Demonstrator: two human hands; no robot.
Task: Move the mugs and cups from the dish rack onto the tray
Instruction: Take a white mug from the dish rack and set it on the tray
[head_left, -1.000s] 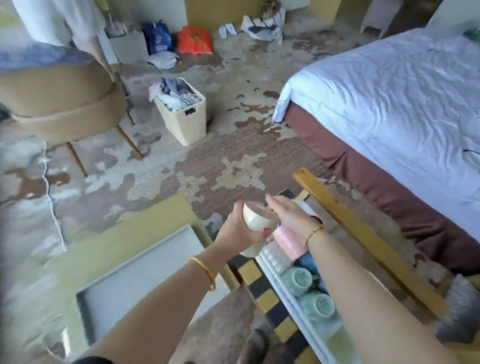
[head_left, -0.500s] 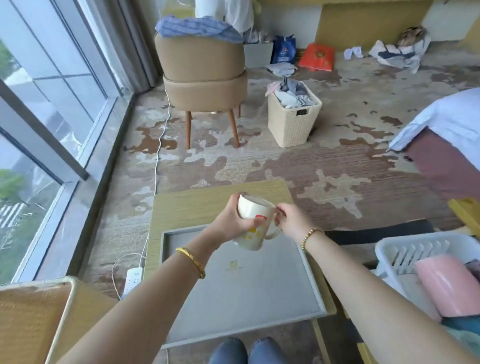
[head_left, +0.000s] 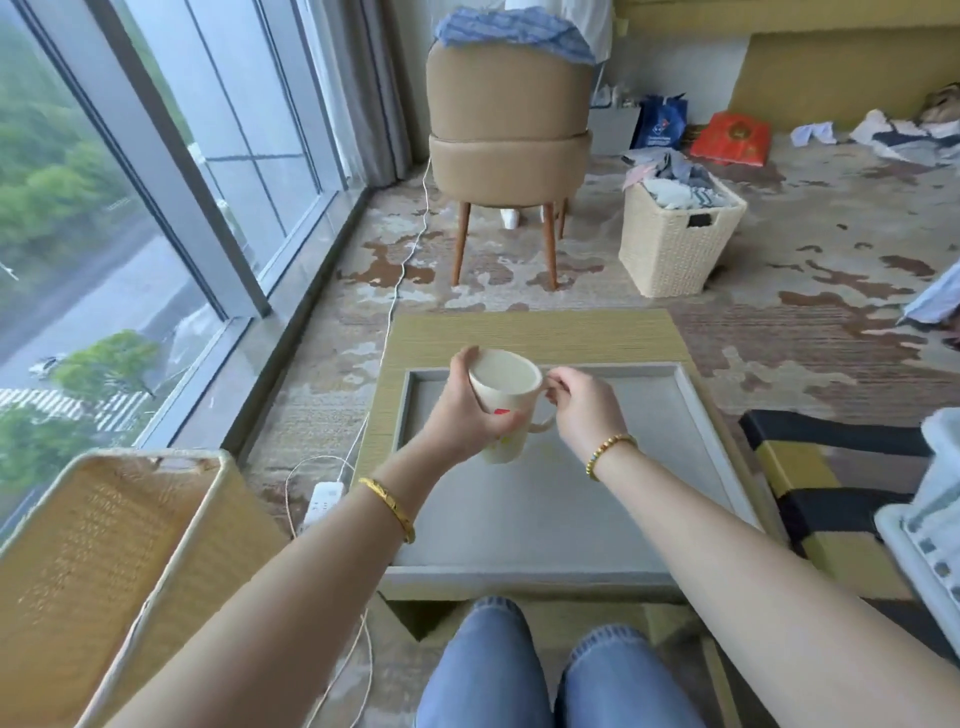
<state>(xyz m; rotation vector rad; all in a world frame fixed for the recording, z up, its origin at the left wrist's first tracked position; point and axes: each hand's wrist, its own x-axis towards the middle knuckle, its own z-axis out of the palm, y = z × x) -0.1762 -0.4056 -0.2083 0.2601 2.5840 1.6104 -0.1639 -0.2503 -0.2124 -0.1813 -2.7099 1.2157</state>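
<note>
- The left hand (head_left: 467, 410) wraps its fingers (head_left: 506, 422) around the cream mug (head_left: 506, 402), held upright.
- The right hand (head_left: 584, 402) pinches the mug's handle.
- The mug sits over the grey tray (head_left: 691, 415); whether it touches is unclear.
- The dish rack (head_left: 930, 525) lies well right of the fingers.

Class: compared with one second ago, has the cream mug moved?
Yes. The cream mug, held in both hands, has moved from beside the dish rack to above the grey tray.

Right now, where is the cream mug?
In the head view, the cream mug is centre frame, held over the grey tray between the left hand and right hand.
</note>
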